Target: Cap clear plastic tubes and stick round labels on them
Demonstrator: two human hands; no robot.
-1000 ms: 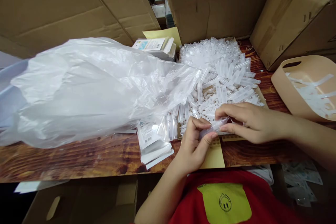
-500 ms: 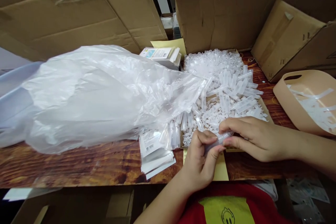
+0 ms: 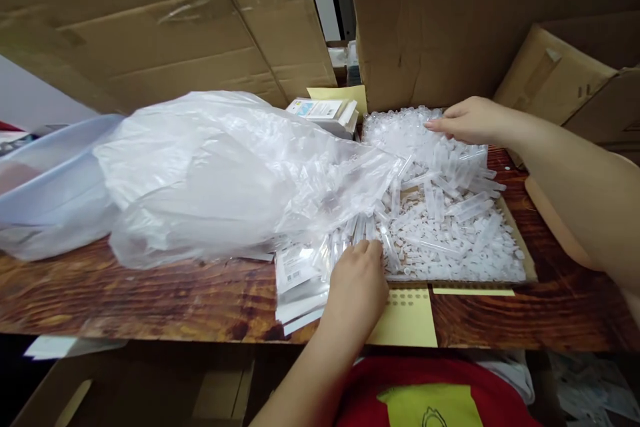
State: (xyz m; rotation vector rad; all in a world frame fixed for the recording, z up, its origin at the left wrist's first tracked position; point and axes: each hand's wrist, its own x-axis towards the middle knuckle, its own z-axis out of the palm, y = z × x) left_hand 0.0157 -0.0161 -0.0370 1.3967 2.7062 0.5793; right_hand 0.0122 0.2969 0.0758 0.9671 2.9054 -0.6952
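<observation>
My left hand (image 3: 357, 283) is at the near left corner of the shallow cardboard tray, palm down beside a row of clear plastic tubes (image 3: 341, 243). The back of the hand hides its fingertips, so whether it grips a tube does not show. At the back of the tray my right hand (image 3: 465, 121) reaches into a heap of small clear plastic pieces (image 3: 395, 128), its thumb and fingers apart. In front of that heap lie loose translucent tubes (image 3: 435, 203) and many small white plastic parts (image 3: 470, 253).
A large clear plastic bag (image 3: 200, 173) spreads over the left of the wooden table (image 3: 165, 300). Printed packets (image 3: 295, 273) and a yellow sheet (image 3: 407, 320) lie at the front. A beige basket (image 3: 555, 220) stands right, partly behind my forearm. Cardboard boxes (image 3: 475, 27) rise behind.
My hands were together over the tray's front edge, holding a translucent tube. They have parted: the left moved left to the tube row, the right went back to the clear pieces.
</observation>
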